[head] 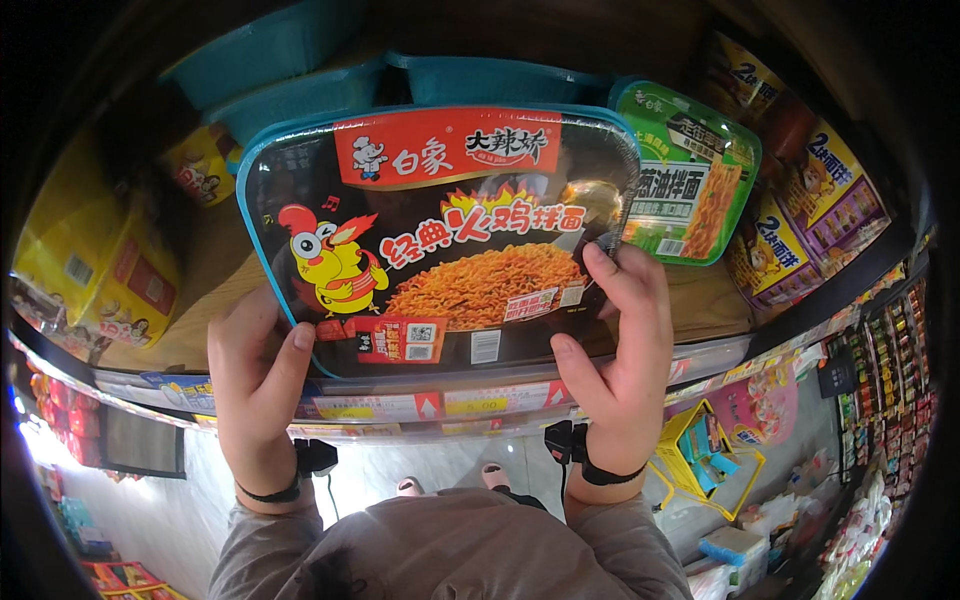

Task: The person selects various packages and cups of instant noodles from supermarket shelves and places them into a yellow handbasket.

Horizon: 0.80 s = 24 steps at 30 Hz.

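A large black instant-noodle tray with a blue rim fills the middle of the view, its printed lid tilted up towards me. The lid shows a cartoon rooster and a heap of noodles. My left hand grips its lower left corner, thumb on the front and the other fingers hidden behind. At the lower right, my right hand holds the edge, with a fingertip on the lid's side and the thumb near the bottom edge. A green noodle tray leans just right of the black one.
Teal trays stand behind on the wooden shelf. Yellow noodle packs are at left, purple-and-yellow packs at right. Price tags line the shelf's front edge. A yellow crate stands on the floor.
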Tool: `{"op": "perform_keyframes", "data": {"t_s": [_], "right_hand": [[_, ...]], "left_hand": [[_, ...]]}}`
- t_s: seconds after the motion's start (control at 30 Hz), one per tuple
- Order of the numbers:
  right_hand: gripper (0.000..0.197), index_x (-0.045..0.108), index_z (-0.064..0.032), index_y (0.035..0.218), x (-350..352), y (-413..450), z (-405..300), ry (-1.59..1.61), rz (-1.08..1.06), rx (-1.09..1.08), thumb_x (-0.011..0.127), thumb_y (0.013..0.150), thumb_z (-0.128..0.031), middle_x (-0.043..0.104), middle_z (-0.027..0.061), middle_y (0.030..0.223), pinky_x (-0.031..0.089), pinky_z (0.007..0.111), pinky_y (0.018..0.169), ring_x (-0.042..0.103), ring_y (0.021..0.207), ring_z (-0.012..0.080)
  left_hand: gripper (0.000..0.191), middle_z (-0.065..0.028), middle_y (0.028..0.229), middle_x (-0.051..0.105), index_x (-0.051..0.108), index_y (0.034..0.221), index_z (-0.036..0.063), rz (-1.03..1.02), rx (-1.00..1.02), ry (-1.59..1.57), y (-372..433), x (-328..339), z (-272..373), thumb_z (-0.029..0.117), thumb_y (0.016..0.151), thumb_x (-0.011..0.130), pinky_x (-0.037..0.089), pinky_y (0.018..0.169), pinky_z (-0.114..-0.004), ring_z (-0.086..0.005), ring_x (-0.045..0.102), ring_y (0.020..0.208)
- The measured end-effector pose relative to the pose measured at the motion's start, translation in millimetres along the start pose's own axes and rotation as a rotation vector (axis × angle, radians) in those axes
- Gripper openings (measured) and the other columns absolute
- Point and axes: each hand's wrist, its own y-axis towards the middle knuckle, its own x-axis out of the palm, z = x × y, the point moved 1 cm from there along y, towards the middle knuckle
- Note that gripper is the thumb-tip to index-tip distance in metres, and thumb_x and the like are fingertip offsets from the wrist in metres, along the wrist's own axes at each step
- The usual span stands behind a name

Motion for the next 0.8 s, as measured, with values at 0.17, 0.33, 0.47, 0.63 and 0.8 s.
{"op": "perform_keyframes", "data": {"t_s": [0.17, 0.33, 0.47, 0.63, 0.8], "right_hand": [[0.057, 0.053, -0.0068, 0.117, -3.8, 3.3, 2.0, -0.015, -0.003, -0.038, 0.070, 0.063, -0.015, 0.050, 0.0177, 0.104, 0.046, 0.033, 0.068, 0.055, 0.082, 0.0309], [0.022, 0.055, -0.0038, 0.072, -7.7, 0.1, 4.4, -0.005, -0.036, 0.013, 0.070, 0.062, -0.017, 0.051, 0.0167, 0.096, 0.043, 0.033, 0.056, 0.053, 0.067, 0.0278], [0.029, 0.043, -0.0041, 0.058, -10.4, 3.2, 5.5, -0.009, -0.034, -0.022, 0.070, 0.062, -0.016, 0.049, 0.0147, 0.085, 0.037, 0.031, 0.047, 0.047, 0.056, 0.0251], [0.029, 0.043, -0.0034, 0.057, -15.1, 6.0, 6.0, 0.073, -0.012, -0.001, 0.069, 0.062, -0.013, 0.046, 0.0126, 0.076, 0.034, 0.030, 0.044, 0.043, 0.051, 0.0246], [0.029, 0.041, -0.0034, 0.056, -17.5, 5.8, 5.6, 0.070, -0.055, 0.054, 0.068, 0.062, -0.012, 0.041, 0.0102, 0.066, 0.031, 0.031, 0.043, 0.040, 0.050, 0.0238]], "left_hand": [[0.021, -0.0082, 0.064, 0.050, 0.056, 0.087, -0.0067, 0.003, -0.013, -0.014, 2.7, -0.5, 1.9, 0.012, 0.076, 0.054, 0.033, 0.050, -0.024, -0.0122, 0.042, 0.054], [0.021, -0.0090, 0.063, 0.050, 0.057, 0.087, -0.0063, -0.017, -0.011, 0.020, 0.7, -3.5, 1.1, 0.010, 0.075, 0.053, 0.033, 0.050, -0.025, -0.0138, 0.043, 0.054], [0.021, -0.0104, 0.065, 0.052, 0.057, 0.088, -0.0062, 0.003, 0.015, 0.006, 5.4, 1.2, 2.9, 0.011, 0.075, 0.053, 0.035, 0.052, -0.025, -0.0148, 0.044, 0.055], [0.022, -0.0115, 0.068, 0.055, 0.057, 0.088, -0.0065, -0.025, -0.001, 0.036, 9.1, -1.0, 4.8, 0.012, 0.076, 0.053, 0.037, 0.054, -0.025, -0.0158, 0.047, 0.058], [0.023, -0.0127, 0.072, 0.058, 0.057, 0.087, -0.0073, -0.043, -0.005, 0.025, 10.8, 3.3, 7.9, 0.013, 0.078, 0.052, 0.041, 0.058, -0.026, -0.0175, 0.053, 0.061]]}}
